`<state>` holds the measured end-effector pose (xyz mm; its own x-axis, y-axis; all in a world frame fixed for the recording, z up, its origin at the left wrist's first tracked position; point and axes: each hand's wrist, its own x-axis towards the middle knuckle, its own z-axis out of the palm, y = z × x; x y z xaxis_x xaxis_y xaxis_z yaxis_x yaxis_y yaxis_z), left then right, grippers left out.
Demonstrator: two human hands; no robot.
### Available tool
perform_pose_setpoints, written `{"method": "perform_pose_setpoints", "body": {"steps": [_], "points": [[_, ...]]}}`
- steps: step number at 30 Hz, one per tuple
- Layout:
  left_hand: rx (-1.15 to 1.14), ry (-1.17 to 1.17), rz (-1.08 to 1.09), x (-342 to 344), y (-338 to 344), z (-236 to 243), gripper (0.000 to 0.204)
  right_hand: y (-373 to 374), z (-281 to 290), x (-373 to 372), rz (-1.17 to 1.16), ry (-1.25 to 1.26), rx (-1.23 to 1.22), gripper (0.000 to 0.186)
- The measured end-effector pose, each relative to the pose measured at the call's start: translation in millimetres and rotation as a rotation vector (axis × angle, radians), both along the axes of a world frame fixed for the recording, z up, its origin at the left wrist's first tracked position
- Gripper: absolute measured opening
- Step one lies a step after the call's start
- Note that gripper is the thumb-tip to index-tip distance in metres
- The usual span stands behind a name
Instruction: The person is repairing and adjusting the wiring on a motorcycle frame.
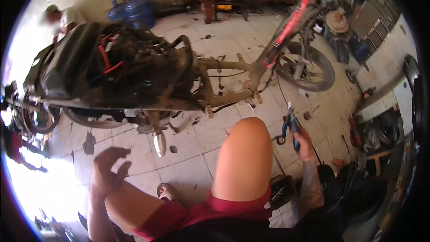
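Blue-handled metal pliers (293,124) in the bare right hand (305,147), above the pale tiled floor (188,168) and just to the right of the bare right knee (248,134). Right-hand fingers curled around the handle nearer the palm; other handle splayed out to the left. Cannot tell the exact seat of each fingertip, being small and partly hidden. Long axis of the pliers running nearly straight away from the body, nose forward, handle ends back toward the wrist.

Ahead and to the left of that nose, a bare tan-brown metal frame tube (230,100), part of a stripped dark motorcycle (174,80) set broadside, its length running left to right and so roughly crosswise to the pliers. Ahead and slightly to the right, a black-tyred front wheel (309,74). Nearer hand to wheel and pliers alike: the right.

Far across to the left, the bare left hand (109,170), holding nothing: thumb and fingers parted, loosely curved, with the open side facing right. Nearest motorcycle part to it: a silver bullet-shaped fitting (160,144), ahead and to the right, not touching. Between left hand and pliers, the upright right thigh.
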<state>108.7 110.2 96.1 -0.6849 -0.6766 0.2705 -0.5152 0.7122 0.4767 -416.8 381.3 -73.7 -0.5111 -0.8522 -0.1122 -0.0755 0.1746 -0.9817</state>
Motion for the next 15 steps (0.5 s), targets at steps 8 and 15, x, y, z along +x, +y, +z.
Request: {"method": "perform_pose_setpoints", "body": {"steps": [8,15], "points": [[-0.011,0.603,0.221,15,-52,62,0.022,-167,152,118,0.519,0.453,-0.204,0.060],[-0.481,0.108,0.099,15,-103,66,0.031,-278,171,249,0.681,0.940,-0.513,0.072]]}}
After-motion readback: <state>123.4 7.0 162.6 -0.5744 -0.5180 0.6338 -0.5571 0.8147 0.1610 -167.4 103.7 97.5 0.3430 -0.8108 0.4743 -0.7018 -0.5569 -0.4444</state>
